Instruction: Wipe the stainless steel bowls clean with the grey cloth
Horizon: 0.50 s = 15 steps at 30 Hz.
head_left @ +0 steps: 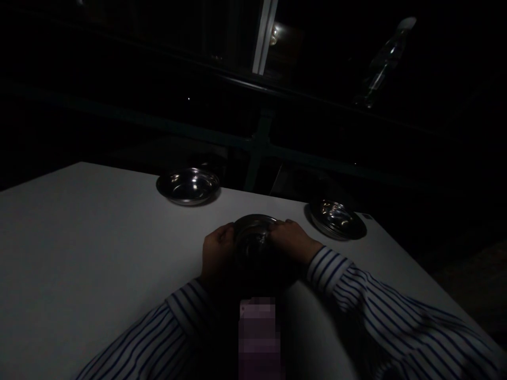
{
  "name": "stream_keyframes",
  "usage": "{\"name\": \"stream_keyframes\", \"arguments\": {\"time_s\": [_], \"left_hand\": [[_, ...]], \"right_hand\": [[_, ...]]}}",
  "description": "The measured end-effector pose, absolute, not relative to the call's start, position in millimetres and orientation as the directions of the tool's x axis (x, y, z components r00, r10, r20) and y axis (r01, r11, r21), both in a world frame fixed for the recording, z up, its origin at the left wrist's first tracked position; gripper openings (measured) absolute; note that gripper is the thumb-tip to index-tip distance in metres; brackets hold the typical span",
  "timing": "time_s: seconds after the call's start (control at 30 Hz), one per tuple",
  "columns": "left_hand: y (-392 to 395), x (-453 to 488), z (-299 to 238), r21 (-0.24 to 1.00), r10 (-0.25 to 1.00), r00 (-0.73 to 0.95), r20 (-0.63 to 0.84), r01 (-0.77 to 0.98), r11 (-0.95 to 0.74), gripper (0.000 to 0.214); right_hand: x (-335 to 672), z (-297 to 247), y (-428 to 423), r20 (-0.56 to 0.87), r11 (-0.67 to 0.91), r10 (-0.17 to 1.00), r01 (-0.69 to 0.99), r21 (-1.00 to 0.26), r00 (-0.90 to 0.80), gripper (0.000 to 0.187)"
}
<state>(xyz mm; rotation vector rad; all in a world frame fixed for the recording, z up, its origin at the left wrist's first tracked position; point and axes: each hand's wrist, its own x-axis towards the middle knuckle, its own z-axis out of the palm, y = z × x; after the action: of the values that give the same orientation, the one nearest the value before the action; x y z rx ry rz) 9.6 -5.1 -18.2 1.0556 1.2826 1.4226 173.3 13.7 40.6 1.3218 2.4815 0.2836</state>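
Between my two hands is a shiny metal bowl (253,217), at the middle of the white table and mostly in dark shadow. My left hand (217,253) is closed round its left rim. On the upper right rim, my right hand (291,238) is closed with the fingers curled over the edge. The near side of the bowl is too dark to make out. A second metal bowl (188,187) sits beyond my left hand, close to the far edge. To the right of my right hand rests another metal bowl (336,219), possibly a stack.
The white table (99,232) reaches left and right, with its far edge just behind the bowls. A clear bottle (382,68) stands tilted in view in the dark beyond. A pale upright post (264,37) rises at the back. A blurred pinkish patch (258,338) covers the bottom middle.
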Motion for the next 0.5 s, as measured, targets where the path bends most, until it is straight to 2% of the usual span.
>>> {"name": "stream_keyframes", "arguments": {"time_s": [0.17,0.33,0.5], "left_hand": [[-4.5,7.5,-16.9,0.994,0.988,-0.145,0.047,-0.093,-0.061,0.026],[-4.1,6.0,-18.9,0.997,0.979,-0.192,0.073,-0.023,-0.079,0.027],[-7.1,9.3,-17.8,0.996,0.984,-0.168,0.064,-0.049,-0.073,0.027]], "right_hand": [[157.4,33.0,20.2,-0.145,0.600,0.797,0.744,0.294,-0.586,0.027],[154.6,28.9,25.3,-0.110,0.633,0.766,0.712,0.304,-0.633,0.025],[178.6,42.3,13.3,-0.204,0.650,0.754,0.660,0.378,-0.625,0.020]]}}
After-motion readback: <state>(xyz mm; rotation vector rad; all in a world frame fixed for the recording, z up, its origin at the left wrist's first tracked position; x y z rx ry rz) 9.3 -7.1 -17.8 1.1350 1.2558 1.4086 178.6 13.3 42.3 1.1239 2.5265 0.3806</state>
